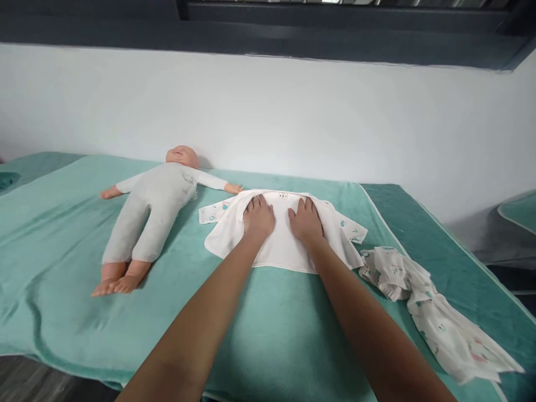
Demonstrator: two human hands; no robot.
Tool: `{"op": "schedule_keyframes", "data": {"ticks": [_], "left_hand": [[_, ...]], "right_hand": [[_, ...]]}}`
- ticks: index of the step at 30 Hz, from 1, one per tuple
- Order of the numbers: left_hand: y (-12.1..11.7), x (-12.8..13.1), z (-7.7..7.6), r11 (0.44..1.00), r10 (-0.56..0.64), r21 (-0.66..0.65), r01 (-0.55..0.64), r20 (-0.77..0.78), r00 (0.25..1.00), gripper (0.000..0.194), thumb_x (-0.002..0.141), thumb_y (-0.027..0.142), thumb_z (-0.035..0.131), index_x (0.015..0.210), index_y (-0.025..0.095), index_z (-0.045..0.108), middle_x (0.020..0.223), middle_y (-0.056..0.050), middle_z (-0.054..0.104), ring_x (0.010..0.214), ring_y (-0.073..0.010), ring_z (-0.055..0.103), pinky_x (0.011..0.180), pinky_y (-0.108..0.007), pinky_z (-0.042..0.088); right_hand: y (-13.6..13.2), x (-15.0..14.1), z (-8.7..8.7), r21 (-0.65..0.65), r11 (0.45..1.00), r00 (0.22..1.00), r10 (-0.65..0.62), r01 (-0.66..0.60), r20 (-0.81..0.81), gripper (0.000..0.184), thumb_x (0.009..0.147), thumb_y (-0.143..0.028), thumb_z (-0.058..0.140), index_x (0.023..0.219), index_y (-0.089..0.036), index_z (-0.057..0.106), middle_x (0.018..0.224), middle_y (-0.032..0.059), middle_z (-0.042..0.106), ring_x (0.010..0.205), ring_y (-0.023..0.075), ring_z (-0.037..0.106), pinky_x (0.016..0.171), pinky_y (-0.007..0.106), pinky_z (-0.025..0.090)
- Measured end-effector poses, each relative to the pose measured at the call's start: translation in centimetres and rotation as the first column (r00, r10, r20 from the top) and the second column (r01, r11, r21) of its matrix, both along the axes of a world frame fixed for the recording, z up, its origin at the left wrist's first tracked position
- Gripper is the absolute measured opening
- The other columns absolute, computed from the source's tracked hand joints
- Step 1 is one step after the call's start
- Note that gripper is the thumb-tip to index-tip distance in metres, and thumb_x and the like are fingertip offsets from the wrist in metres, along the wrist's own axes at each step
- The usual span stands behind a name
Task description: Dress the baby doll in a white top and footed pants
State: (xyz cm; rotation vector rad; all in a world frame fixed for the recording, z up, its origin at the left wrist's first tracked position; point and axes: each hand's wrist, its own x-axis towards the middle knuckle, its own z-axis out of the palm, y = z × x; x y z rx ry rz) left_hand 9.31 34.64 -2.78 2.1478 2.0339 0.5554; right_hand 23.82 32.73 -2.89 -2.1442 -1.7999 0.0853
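Observation:
A white baby shirt (285, 245) lies spread open on the green cover, its inside with a small label facing up and its printed sleeves stretched out to both sides. My left hand (258, 216) rests flat on the left part of the shirt, fingers toward the collar. On the right part lies my right hand (306, 220), also flat with its fingers apart. Neither hand grips anything. Left of the shirt, a baby doll (163, 190) in a whitish body lies on its back, one hand close to the left sleeve.
Crumpled printed baby clothes (435, 307) lie to the right of the shirt. A green cover (268, 335) spreads over the table, with a darker green layer (419, 234) at the right. The white wall (268, 117) stands along the far edge, beneath a dark window frame (268, 36).

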Motion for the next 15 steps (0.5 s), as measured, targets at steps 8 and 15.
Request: {"op": "schedule_keyframes", "data": {"ticks": [8, 15], "left_hand": [[-0.4, -0.1, 0.1, 1.000, -0.022, 0.021, 0.022, -0.029, 0.999, 0.066, 0.102, 0.039, 0.026, 0.152, -0.002, 0.037, 0.157, -0.023, 0.043, 0.147, -0.0364, 0.037, 0.121, -0.050, 0.034], [-3.9, -1.3, -0.6, 0.980, -0.191, 0.040, 0.195, -0.093, 0.977, 0.066, 0.103, 0.038, 0.027, 0.151, -0.006, 0.038, 0.162, -0.025, 0.032, 0.155, -0.0326, 0.025, 0.128, -0.048, 0.019]], "right_hand": [[-0.3, -0.1, 0.3, -0.004, 0.995, 0.990, 0.095, -0.095, 0.106, 0.061, 0.104, -0.032, 0.025, 0.149, 0.006, 0.039, 0.161, 0.0269, 0.033, 0.153, 0.0321, 0.027, 0.124, 0.042, 0.021], [-2.1, -0.8, 0.5, -0.064, 0.977, 0.969, 0.209, -0.202, 0.130, 0.064, 0.106, -0.040, 0.024, 0.155, -0.001, 0.035, 0.164, 0.0201, 0.029, 0.155, 0.0296, 0.022, 0.125, 0.045, 0.020]]}}
